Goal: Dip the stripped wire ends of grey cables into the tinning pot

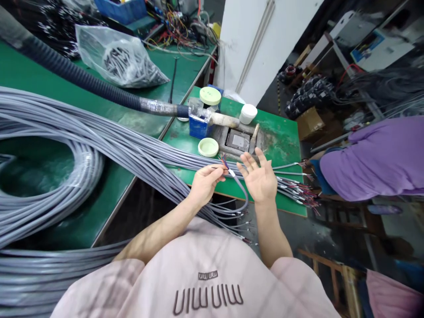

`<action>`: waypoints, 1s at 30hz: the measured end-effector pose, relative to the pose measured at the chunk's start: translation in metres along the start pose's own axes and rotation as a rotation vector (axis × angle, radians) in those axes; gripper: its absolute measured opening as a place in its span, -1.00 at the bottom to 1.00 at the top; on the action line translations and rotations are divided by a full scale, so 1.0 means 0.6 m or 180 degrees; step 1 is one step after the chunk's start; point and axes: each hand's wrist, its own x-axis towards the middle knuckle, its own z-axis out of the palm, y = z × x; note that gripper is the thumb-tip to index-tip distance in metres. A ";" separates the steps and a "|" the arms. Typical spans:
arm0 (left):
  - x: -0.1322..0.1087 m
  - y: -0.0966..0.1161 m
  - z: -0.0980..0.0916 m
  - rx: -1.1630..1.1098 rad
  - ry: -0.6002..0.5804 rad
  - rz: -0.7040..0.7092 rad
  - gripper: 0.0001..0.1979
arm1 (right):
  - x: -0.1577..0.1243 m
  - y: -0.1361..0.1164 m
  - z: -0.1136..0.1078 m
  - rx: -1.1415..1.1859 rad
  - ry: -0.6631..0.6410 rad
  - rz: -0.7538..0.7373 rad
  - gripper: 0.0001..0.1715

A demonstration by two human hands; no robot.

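Observation:
Between the thumb and fingers of my left hand are the thin coloured wires at the stripped end of a grey cable. A white band wraps this cable just below the wires, and the rest curves down toward the bench edge. My right hand is raised beside it, palm up with the fingers spread, holding nothing. Beyond both hands sits a square metal solder pot in a worn grey housing. Past my right hand lies a bunch of cable ends with bared coloured wires.
Long grey cables run from a big coil across the green bench. A dark extraction hose ends over the pot. Around it stand a pale green dish, a white tub and a blue box. A person in purple is at right.

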 end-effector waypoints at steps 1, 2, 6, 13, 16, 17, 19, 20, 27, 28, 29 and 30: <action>-0.001 0.002 0.001 -0.0001 0.0000 0.0025 -0.68 | -0.003 0.000 0.002 0.0054 -0.0003 0.0030 -0.51; -0.001 0.004 0.001 -0.0003 0.0001 0.0056 -0.69 | -0.006 0.001 0.002 -0.0010 -0.0005 -0.0003 -0.49; 0.000 0.011 0.003 0.0010 0.0050 0.0214 -0.69 | -0.033 0.008 -0.003 -0.1399 -0.0305 -0.0342 -0.53; 0.003 0.001 0.013 0.1112 0.0208 0.1552 -0.84 | -0.093 0.035 0.025 -0.2302 -0.0295 -0.0354 -0.71; 0.005 -0.007 0.014 0.2113 -0.0384 0.2692 -0.92 | -0.108 0.049 0.037 -0.1993 -0.0366 -0.0116 -0.66; 0.006 -0.010 0.014 0.2302 -0.0564 0.2858 -0.93 | -0.112 0.052 0.038 -0.1946 -0.0352 -0.0069 -0.63; 0.006 -0.018 0.012 0.2373 -0.0652 0.2786 -0.94 | -0.117 0.053 0.036 -0.1879 -0.0222 -0.0005 -0.61; 0.005 -0.022 0.012 0.2259 -0.0561 0.2586 -0.92 | -0.119 0.052 0.033 -0.1867 -0.0148 0.0031 -0.63; -0.008 -0.036 0.007 0.0945 -0.0475 0.0267 -0.67 | -0.122 0.031 0.028 -0.2136 -0.0241 0.0075 -0.65; -0.011 -0.034 0.006 0.0890 -0.0531 0.0088 -0.67 | -0.120 0.027 0.026 -0.2245 -0.0336 0.0008 -0.64; -0.013 -0.031 0.004 0.0856 -0.0560 -0.0017 -0.67 | -0.116 0.022 0.023 -0.2380 -0.0401 -0.0116 -0.64; -0.015 -0.029 0.003 0.0841 -0.0579 -0.0062 -0.68 | -0.110 0.016 0.020 -0.2532 -0.0419 -0.0311 -0.65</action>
